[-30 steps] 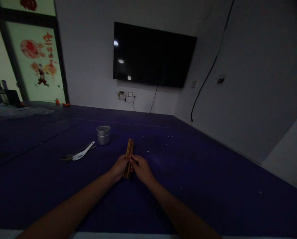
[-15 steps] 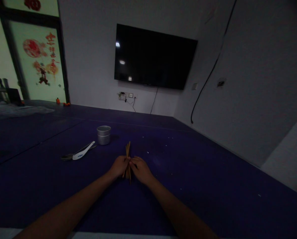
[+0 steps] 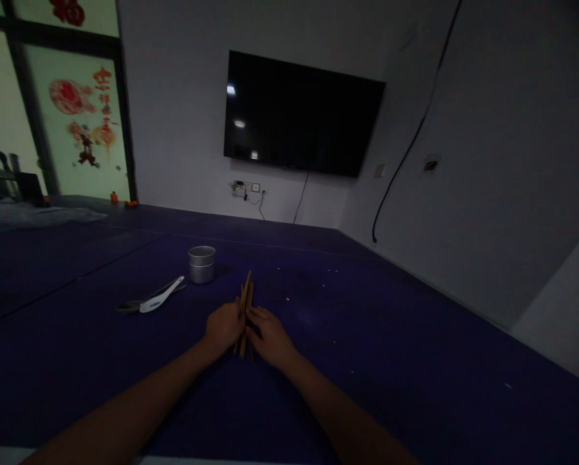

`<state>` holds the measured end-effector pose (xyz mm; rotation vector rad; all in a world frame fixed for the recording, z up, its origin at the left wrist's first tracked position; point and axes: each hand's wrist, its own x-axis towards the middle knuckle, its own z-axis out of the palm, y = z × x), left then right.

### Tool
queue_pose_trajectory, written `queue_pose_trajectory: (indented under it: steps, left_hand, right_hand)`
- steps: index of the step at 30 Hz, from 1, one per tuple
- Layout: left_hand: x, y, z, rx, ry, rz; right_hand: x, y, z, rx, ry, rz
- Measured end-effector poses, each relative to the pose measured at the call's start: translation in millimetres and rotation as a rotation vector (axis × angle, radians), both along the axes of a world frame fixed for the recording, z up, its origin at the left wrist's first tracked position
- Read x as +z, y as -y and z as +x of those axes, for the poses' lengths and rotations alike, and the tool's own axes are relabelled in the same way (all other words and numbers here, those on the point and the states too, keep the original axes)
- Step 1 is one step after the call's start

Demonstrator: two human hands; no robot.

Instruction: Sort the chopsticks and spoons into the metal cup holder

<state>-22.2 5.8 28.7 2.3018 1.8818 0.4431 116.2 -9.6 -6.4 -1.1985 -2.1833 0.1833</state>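
Brown sticks (image 3: 247, 294), slim, straight (ends uneven)

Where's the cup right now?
The cup stands left of centre in the head view, just right of the white spoon and beyond the left hand.

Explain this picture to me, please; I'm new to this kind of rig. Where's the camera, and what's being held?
There is no machine here: a person works bare-handed, and a head-worn camera looks forward and down. The left hand and right hand meet around a loose bundle of thin, brown, wooden-looking sticks. On the wide, flat, dark purple surface stands a silver, cylindrical, metal-looking cup. Nearer, to its left, lies a glossy white spoon with a blue mark, overlapping dark, slender cutlery too dim to identify.
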Motion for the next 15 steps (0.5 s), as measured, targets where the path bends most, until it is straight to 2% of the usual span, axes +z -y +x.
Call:
queue_pose_trajectory:
  steps: [6,11,15]
  left_hand:
    - [1.6,0.5,-1.6,0.043,-0.062,-0.032]
    - [1.8,2.2,-1.0,0.088,-0.091,-0.027]
    - [3.2,0.9,-3.7,0.068,-0.105,-0.024]
  right_hand:
    - [7.2,5.1,-1.6,0.039,0.036,-0.016]
    - [7.8,5.0,-2.3,0.018,0.04,-0.01]
    - [5.8,3.6,-2.1,-0.008,0.02,-0.005]
